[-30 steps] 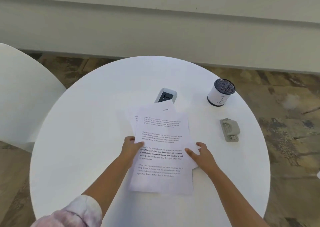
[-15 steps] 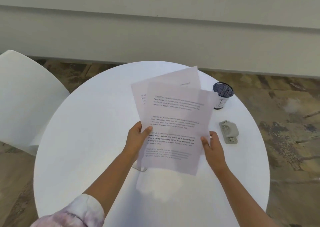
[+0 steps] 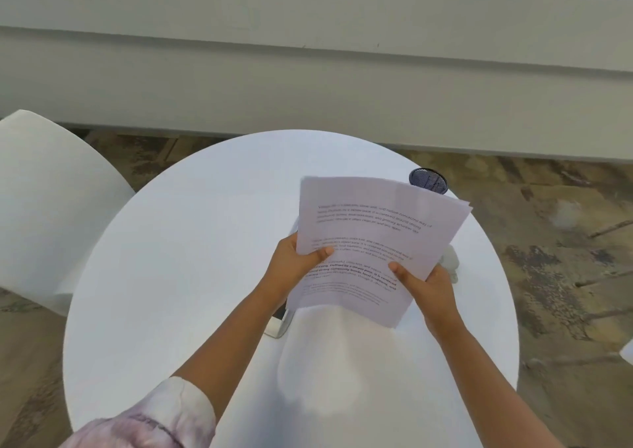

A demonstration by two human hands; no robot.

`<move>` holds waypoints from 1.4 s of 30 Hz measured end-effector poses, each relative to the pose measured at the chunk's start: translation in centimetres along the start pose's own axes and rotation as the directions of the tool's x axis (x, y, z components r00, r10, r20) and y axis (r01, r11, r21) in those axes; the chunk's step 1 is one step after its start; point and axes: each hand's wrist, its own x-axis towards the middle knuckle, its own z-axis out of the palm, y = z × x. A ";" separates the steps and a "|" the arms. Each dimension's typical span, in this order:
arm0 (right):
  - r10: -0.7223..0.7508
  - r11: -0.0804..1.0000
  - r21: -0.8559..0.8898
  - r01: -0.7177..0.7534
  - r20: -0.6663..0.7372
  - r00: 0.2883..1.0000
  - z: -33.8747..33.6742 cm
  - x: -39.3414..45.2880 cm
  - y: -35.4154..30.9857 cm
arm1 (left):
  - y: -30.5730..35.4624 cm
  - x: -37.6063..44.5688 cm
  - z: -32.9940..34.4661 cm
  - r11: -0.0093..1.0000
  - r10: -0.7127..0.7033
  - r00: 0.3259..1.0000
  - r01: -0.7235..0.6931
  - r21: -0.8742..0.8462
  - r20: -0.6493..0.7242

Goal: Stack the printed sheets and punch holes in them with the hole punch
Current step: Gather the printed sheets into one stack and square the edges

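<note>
I hold the printed sheets (image 3: 370,238) in the air above the round white table (image 3: 191,249), gathered into one nearly aligned stack tilted to the right. My left hand (image 3: 296,262) grips the stack's left edge, thumb on top. My right hand (image 3: 424,286) grips the lower right edge, thumb on the printed side. The grey hole punch (image 3: 450,259) lies on the table to the right, mostly hidden behind the sheets and my right hand.
A dark-topped cup (image 3: 430,180) stands at the table's far right, partly behind the sheets. A small grey device (image 3: 282,322) peeks out under my left forearm. A white chair (image 3: 44,208) stands to the left. A pale wall runs behind.
The sheets went from lying fanned on the table to being lifted in both hands, and the loose pages have come together into one stack.
</note>
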 end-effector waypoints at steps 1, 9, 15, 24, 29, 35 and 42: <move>-0.010 0.999 0.031 0.010 -0.007 1.000 0.1 0.1 -0.5 | 0.4 -0.1 0.1 1.000 0.016 1.000 -0.016 -0.015 -0.004; -0.092 0.986 0.134 0.096 -0.039 0.995 1.1 0.8 -3.8 | 1.9 -0.9 0.2 0.985 0.078 0.994 -0.088 -0.148 -0.074; -0.117 0.986 0.116 0.119 -0.025 0.993 1.1 0.5 -3.9 | 0.8 -1.1 0.3 0.981 0.093 0.988 -0.112 -0.155 -0.126; -0.039 0.999 0.029 0.039 0.016 0.999 1.0 -0.1 -0.5 | -1.6 -1.0 0.5 0.996 0.031 0.990 -0.043 -0.084 -0.140; -0.008 1.000 -0.001 0.008 -0.001 1.000 1.3 0.3 -0.3 | -2.2 -0.8 0.6 0.995 -0.018 0.991 0.005 -0.101 -0.133; 0.001 1.000 -0.016 0.000 0.019 1.000 1.4 0.1 0.1 | -2.6 -0.9 0.4 0.995 -0.033 0.988 0.019 -0.096 -0.152; 0.082 0.992 -0.098 -0.079 0.025 0.996 1.3 0.0 1.9 | -3.1 -1.2 0.2 0.996 -0.044 0.983 0.029 -0.088 -0.180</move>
